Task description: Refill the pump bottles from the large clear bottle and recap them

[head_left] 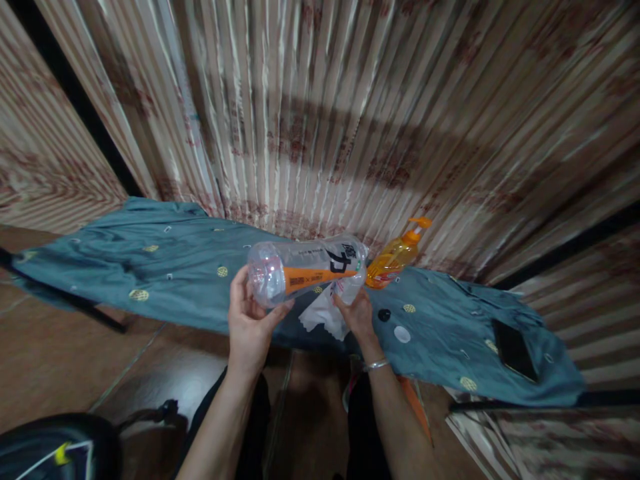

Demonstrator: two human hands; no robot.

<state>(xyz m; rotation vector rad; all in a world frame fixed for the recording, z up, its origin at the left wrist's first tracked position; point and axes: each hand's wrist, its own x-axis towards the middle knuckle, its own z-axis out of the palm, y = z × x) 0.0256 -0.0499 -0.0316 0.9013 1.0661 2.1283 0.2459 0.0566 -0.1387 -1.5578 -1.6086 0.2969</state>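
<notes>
A large clear plastic bottle [310,270] with an orange label band and dark lettering lies sideways in front of me, held above the cloth. My left hand [250,313] is closed around its base end. At the bottle's right end, my right hand [356,312] is closed on a white tissue [325,315] that hangs below the bottle. Its fingertips are partly hidden behind the tissue and the clear plastic. Just beyond that hand stands an orange pump bottle [393,261], tilted in view. A small black cap [384,315] and a white disc [402,334] lie to its right.
Blue-green patterned cloth [190,293] covers a narrow table against a pleated curtain [320,120]. A dark phone [515,350] rests near the right end. Dark metal posts [80,100] rise at the sides. A black wheel-like object [60,447] is at lower left.
</notes>
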